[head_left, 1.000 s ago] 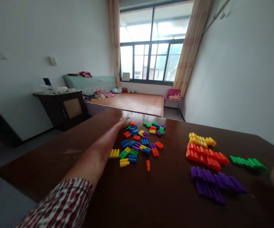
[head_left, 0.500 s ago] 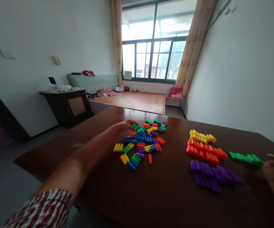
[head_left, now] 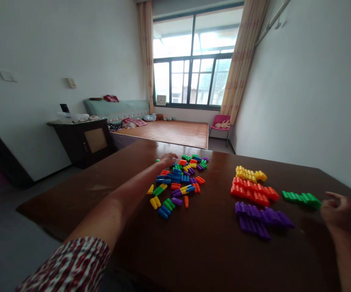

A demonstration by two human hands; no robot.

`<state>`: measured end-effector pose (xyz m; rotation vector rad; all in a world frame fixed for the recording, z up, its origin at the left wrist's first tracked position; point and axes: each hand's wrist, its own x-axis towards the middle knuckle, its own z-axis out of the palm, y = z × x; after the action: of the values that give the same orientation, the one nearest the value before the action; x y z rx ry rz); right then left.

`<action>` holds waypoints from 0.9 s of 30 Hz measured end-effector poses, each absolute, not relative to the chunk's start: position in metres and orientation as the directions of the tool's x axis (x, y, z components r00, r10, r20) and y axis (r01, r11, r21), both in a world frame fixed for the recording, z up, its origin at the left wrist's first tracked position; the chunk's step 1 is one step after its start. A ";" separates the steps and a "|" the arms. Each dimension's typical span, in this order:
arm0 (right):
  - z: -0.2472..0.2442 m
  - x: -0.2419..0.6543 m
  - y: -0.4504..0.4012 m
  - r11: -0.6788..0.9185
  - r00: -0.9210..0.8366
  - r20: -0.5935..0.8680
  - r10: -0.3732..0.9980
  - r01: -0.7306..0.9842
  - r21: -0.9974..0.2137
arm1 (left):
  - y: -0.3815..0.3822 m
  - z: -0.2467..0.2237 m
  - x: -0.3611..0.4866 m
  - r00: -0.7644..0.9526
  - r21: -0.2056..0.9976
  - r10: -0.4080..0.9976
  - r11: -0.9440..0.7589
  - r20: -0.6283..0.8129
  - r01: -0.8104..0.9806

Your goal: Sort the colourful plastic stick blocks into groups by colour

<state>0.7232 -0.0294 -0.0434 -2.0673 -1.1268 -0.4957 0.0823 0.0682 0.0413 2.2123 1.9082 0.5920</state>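
Note:
My left hand (head_left: 168, 158) reaches over the far left edge of a loose spread of small plastic peg-like pieces, fingers loosely stretched and nothing visible in them. The spread mixes blue pieces (head_left: 173, 177), yellow pieces (head_left: 155, 202), green pieces (head_left: 168, 204) and a single orange peg (head_left: 187, 201). At the right, my right hand (head_left: 336, 207) is just beside a green row (head_left: 301, 198) of joined pieces. Its index finger points out and the others curl; no piece shows in it. Left of that row lie yellow rows (head_left: 250, 174), orange-red rows (head_left: 254, 190) and purple rows (head_left: 262, 219).
Everything lies on a dark brown table (head_left: 206, 247). Beyond it are a bed with a woven mat (head_left: 175, 132), a pink chair (head_left: 220, 121) and a dark cabinet (head_left: 95, 140). A window (head_left: 193, 61) with curtains is at the back.
My left hand has shifted slightly to the right over the far pieces; a green piece now shows behind its wrist. My right hand stays beside the green row. The view has shifted slightly.

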 end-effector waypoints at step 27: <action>-0.046 0.721 -0.028 -0.306 0.523 0.553 0.648 0.845 -0.440 | 0.085 0.058 0.077 0.363 0.497 0.930 -0.288 -0.061 0.819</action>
<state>0.7206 -0.0279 -0.0462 -2.0554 -1.2101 -0.3546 0.0771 0.0848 0.0584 2.1830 1.5166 0.3329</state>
